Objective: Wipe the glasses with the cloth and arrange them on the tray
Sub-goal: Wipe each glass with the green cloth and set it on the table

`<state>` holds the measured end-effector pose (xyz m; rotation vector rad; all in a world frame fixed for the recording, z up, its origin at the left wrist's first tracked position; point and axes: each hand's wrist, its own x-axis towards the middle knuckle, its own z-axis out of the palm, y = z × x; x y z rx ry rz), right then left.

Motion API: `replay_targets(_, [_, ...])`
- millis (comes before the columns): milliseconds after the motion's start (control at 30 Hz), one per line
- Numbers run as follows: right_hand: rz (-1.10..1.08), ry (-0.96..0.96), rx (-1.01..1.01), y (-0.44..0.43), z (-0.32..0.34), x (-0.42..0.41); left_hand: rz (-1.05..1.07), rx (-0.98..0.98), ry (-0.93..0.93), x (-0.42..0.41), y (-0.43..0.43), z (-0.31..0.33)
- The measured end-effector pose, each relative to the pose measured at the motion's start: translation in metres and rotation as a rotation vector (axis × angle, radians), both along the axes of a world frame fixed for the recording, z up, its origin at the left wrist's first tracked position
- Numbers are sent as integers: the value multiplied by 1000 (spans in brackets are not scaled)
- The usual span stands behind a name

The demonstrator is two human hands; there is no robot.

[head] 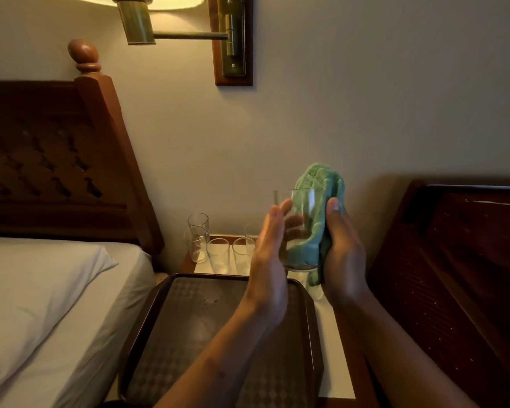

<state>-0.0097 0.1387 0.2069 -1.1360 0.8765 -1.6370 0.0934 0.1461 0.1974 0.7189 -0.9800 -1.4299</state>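
Holding a glass [303, 220] up in the air, the left hand [270, 254] is curling its thumb and fingers round the glass's left side. The right hand [343, 254] is gripping the green cloth [320, 189] and pressing it on the right side. The glass is standing tall, open end up, leaning a little. It is hanging over the far right corner of the tray [147, 319], so the bare tray is lying near and left. More glasses [218, 254] are waiting far back.

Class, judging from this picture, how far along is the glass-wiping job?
Done: nothing yet; the tray shows no glasses. In hand: the left hand grips one glass while the right hand presses the green cloth to it. Left: the glasses behind the tray, unplaced.
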Motion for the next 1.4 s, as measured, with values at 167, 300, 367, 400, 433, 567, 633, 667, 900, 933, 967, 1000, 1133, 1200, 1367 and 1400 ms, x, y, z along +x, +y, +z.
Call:
replay_targets(167, [39, 106, -73, 7, -22, 14, 50, 51, 32, 10, -12, 16])
replay_targets(300, [78, 100, -69, 8, -26, 13, 80, 47, 19, 13, -13, 15])
replay_targets(367, [13, 38, -20, 2, -15, 5, 48, 25, 7, 8, -8, 9])
replay_targets(400, [-8, 11, 2, -1, -11, 2, 22, 12, -5, 6, -5, 5])
replay_targets(433, [-11, 2, 11, -3, -7, -1, -5, 0, -15, 4, -4, 1])
replay_targets(567, [14, 58, -37, 4, -12, 7, -18, -4, -15, 8, -11, 4])
replay_targets(633, [63, 107, -62, 12, -23, 15, 24, 82, 95, 12, -18, 14])
replay_targets(667, [97, 138, -68, 15, -30, 18, 35, 127, 144, 14, -19, 19])
replay_targets(900, [45, -10, 5, 3, -10, -3, 1, 35, 27, 5, -2, 8])
replay_targets(933, [35, -5, 9, 0, -7, -5, -15, 25, 4, 3, -2, 6])
replay_targets(967, [34, 7, 9, -1, -6, -5, -25, 13, -16, 2, -4, 6])
replay_targets(1000, [38, 22, -3, 0, -7, -2, -25, 5, -29, 3, -7, 8])
replay_targets(1133, [118, 101, -73, 15, -23, 14, 56, 84, 77, 10, -23, 18])
replay_targets(1200, [142, 133, -86, 14, -24, 13, 80, 105, 81, 11, -24, 20])
replay_targets(1367, [24, -34, -21, -1, -2, -6, -14, 14, -37, -1, -7, 8])
replay_targets(1400, [10, -26, -22, -1, -1, -5, -44, -2, -55, -1, -7, 7])
